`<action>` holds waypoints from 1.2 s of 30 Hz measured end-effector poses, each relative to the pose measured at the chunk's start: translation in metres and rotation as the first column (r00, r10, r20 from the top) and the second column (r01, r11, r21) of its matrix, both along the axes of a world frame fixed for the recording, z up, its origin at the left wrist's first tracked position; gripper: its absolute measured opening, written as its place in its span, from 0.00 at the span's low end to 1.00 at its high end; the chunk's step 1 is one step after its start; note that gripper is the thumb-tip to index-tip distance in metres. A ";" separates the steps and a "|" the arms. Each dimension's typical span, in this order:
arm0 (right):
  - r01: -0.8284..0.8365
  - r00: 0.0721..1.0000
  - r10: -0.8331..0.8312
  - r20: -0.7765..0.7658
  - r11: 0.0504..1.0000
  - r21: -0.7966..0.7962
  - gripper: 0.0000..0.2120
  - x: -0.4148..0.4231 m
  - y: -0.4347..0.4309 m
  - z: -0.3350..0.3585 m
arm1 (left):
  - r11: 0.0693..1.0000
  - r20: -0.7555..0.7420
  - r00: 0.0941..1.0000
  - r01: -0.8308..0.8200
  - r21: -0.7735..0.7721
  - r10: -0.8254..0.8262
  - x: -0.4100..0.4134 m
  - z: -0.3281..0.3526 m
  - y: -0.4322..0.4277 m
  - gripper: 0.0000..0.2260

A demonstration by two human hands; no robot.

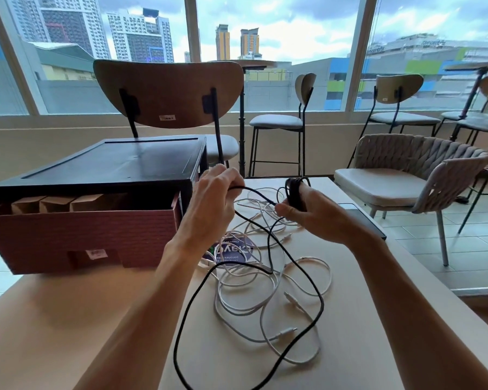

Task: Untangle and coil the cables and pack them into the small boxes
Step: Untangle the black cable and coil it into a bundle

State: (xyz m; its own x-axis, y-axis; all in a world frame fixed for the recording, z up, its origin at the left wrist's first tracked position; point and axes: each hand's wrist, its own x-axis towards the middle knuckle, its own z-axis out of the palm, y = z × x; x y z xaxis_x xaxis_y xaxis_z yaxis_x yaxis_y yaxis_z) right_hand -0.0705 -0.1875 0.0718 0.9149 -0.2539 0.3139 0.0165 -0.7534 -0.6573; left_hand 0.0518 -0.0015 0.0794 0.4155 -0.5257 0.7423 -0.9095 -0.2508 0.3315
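Coiling the black cable while the white ones are waiting

The right hand (307,215) is gripping a small coil of the black cable (294,192), fingers curled round the loops, probably so they are not springing apart. The left hand (217,192) is pinching the free run of that cable just beside it, apparently feeding slack for the next turn. The loose remainder is trailing in a wide loop over the table (378,305) and across the tangled white cables (265,280). The small boxes (57,204) are standing in the red carton (82,235) at left, near for packing.
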 end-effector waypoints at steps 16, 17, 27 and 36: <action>0.042 0.983 -0.031 0.180 0.997 -0.058 0.10 -0.006 -0.010 0.002 | 0.999 -0.134 0.990 0.038 -0.011 -0.039 0.005 -0.009 -0.001 0.07; 0.062 0.977 -0.049 0.207 0.997 -0.053 0.10 -0.007 -0.011 0.003 | 0.999 -0.134 0.990 0.044 0.010 -0.042 0.006 -0.009 -0.001 0.07; 0.054 0.966 -0.127 0.227 0.951 0.304 0.15 -0.011 -0.006 0.009 | 0.961 -0.148 0.989 0.015 0.277 0.027 0.011 -0.019 0.002 0.06; -0.044 0.971 -0.078 0.226 0.871 0.489 0.15 -0.011 -0.002 0.014 | 0.900 -0.199 0.965 -0.073 0.430 0.173 0.003 -0.010 0.009 0.07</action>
State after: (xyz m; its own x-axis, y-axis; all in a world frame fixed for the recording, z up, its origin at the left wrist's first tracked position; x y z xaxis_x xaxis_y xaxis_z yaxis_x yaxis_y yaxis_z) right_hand -0.0814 -0.1892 0.0857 0.8257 -0.4446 0.3473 0.2036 -0.3392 -0.9184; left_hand 0.0548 0.0070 0.0696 0.6272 -0.6979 0.3456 -0.7751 -0.5158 0.3650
